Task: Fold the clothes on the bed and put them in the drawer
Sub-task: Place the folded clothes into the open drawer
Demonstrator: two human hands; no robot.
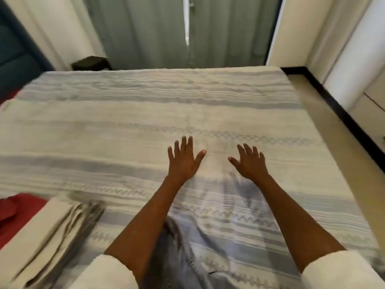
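Our left hand (pixel 183 161) and right hand (pixel 251 163) are open and hold nothing, so we should reach left for the red cloth (pixel 14 209) beside the folded beige pile (pixel 52 232) on the bed (pixel 125 113).

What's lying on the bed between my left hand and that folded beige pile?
Head view: nothing but striped bedspread between the left hand and the folded beige pile.
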